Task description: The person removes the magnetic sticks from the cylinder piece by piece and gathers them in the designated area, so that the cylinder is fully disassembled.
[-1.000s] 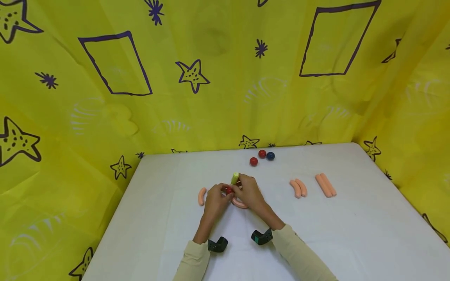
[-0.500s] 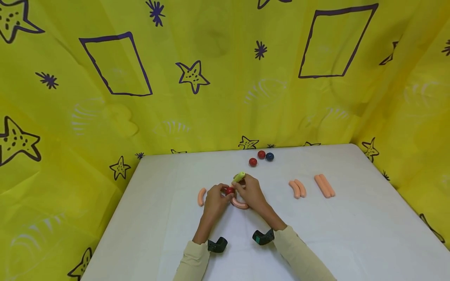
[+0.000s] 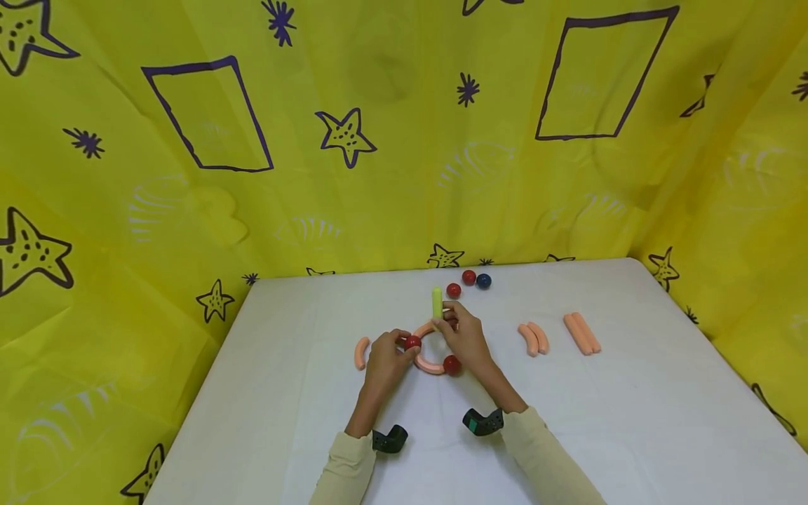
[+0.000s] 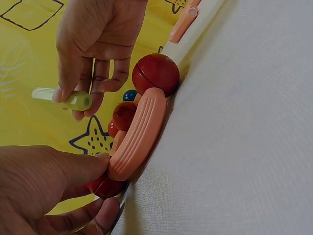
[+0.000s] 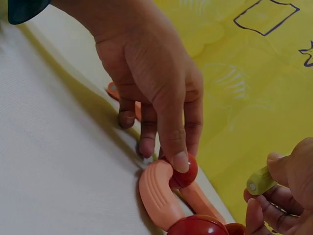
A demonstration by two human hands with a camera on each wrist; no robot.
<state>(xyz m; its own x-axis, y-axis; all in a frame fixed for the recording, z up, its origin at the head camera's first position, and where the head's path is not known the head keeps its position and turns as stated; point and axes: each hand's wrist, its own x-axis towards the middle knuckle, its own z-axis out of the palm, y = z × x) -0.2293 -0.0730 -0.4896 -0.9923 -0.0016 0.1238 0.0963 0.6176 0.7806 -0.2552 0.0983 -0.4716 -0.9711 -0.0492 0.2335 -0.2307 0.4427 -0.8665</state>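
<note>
My left hand (image 3: 386,358) pinches a red ball (image 3: 412,342) at the left of a ring on the table. Curved orange rods (image 3: 429,367) and red balls make up this ring; another ball (image 3: 452,365) sits at its near right. One ribbed curved rod (image 4: 141,134) touches the pinched ball in the left wrist view. Raised over the ring's far side, my right hand (image 3: 470,340) holds a light green stick (image 3: 437,303) between thumb and fingers. A round end face of the green stick (image 5: 261,181) shows in the right wrist view. The right hand hides part of the ring.
A loose curved orange rod (image 3: 361,353) lies left of the ring. To the right are two curved rods (image 3: 534,339) and two straight orange rods (image 3: 582,333). Two red balls (image 3: 453,290) and a blue ball (image 3: 483,281) lie near the back edge, before a yellow curtain (image 3: 391,210).
My right hand has moved up and to the right with the green stick, which tilted and now stands upright. More of the ring is uncovered. The left hand keeps its place on the red ball.
</note>
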